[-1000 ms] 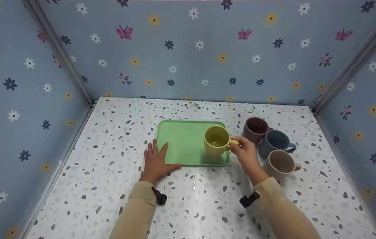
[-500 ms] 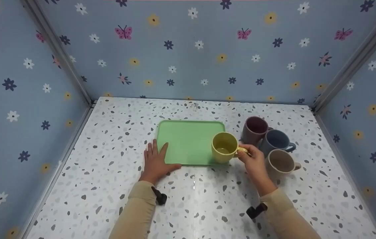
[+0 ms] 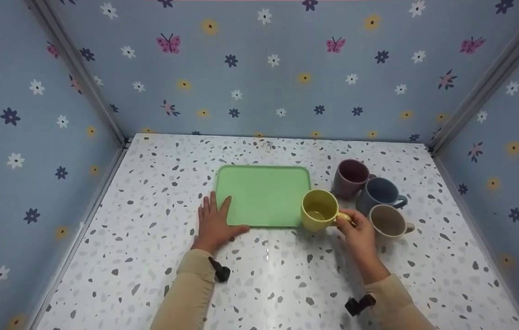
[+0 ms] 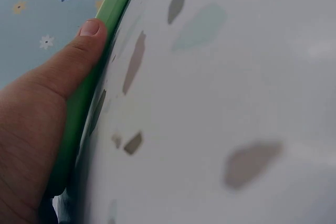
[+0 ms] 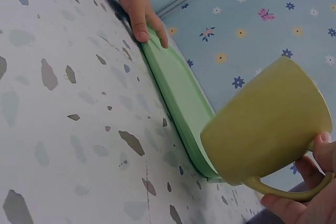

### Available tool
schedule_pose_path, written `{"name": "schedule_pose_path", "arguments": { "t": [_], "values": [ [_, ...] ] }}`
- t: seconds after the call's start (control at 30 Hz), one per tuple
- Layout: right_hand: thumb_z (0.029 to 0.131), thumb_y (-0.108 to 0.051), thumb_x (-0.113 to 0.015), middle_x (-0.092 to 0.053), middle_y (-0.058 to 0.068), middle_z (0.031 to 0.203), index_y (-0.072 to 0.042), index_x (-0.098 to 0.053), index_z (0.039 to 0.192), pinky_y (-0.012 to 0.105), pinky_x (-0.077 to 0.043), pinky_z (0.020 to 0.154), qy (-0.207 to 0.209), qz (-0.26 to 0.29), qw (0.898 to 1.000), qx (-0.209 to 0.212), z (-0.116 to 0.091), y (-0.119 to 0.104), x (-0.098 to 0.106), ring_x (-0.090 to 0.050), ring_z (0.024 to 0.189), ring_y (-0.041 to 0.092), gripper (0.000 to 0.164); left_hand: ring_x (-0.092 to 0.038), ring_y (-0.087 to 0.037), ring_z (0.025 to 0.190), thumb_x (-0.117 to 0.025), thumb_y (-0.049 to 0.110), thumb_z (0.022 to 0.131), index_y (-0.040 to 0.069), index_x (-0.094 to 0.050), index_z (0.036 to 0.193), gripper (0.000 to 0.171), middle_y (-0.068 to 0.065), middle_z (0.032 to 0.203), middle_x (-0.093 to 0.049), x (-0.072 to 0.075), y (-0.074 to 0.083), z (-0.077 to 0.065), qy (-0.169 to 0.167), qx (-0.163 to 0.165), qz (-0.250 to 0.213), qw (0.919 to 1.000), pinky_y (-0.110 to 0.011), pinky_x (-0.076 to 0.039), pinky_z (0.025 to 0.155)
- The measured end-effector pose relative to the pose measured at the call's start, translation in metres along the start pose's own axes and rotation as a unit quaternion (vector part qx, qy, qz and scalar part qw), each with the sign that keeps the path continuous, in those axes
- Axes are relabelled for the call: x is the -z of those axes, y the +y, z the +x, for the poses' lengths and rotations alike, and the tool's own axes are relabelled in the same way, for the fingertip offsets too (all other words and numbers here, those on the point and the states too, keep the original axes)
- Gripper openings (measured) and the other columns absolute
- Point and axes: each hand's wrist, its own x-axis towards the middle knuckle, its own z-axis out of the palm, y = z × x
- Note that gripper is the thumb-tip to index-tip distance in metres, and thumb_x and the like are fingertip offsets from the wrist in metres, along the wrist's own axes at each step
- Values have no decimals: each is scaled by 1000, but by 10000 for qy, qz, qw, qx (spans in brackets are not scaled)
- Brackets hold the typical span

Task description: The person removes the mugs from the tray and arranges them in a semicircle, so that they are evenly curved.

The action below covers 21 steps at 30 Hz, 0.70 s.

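Observation:
A yellow mug (image 3: 319,211) is held upright by its handle in my right hand (image 3: 359,233), overlapping the front right corner of a green tray (image 3: 264,196) in the head view. From the right wrist, the mug (image 5: 265,124) shows its side, with fingers and thumb pinching the handle. My left hand (image 3: 216,227) rests spread at the tray's front left corner. In the left wrist view its thumb (image 4: 79,56) lies along the tray's green edge (image 4: 79,103). No mug stands on the tray.
To the right of the tray stand a maroon mug (image 3: 350,183), a blue mug (image 3: 378,195) and a beige mug (image 3: 385,224), close together with handles to the right. The speckled white table (image 3: 172,174) meets blue flowered walls (image 3: 259,68) at the back and sides.
My right hand has carried the yellow mug rightward and toward me, from above the tray to its front right corner. The left hand stays in place on the tray.

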Motion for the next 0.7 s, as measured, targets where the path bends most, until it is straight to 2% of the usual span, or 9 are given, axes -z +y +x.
{"name": "schedule_pose_path", "arguments": {
  "t": [0.13, 0.43, 0.7],
  "values": [
    [95, 7, -63, -66, 13, 107, 14, -63, 116, 25, -59, 84, 148, -50, 9999, 58, -8, 4, 6, -68, 93, 8, 22, 15, -41, 152, -68, 83, 69, 22, -20, 163, 122, -21, 167, 13, 0, 1, 1, -61, 61, -70, 9999, -56, 10, 122],
    [99, 1, -60, -64, 22, 120, 12, -60, 124, 27, -58, 89, 221, -46, 9997, -7, -21, 12, 20, -69, 93, 9, 27, 16, -42, 152, -66, 84, 71, 21, -19, 163, 121, -22, 167, 14, -2, -2, 1, -43, -7, -52, 10000, -56, 10, 121],
    [99, -1, -63, -69, 4, 105, 10, -61, 123, 23, -58, 83, 428, -156, 9989, -145, -26, 21, 27, -70, 92, 13, 27, 13, -44, 152, -68, 82, 71, 19, -22, 163, 120, -24, 167, 11, -2, -2, 0, 52, -89, -115, 9999, -59, 8, 121]
  ]
}}
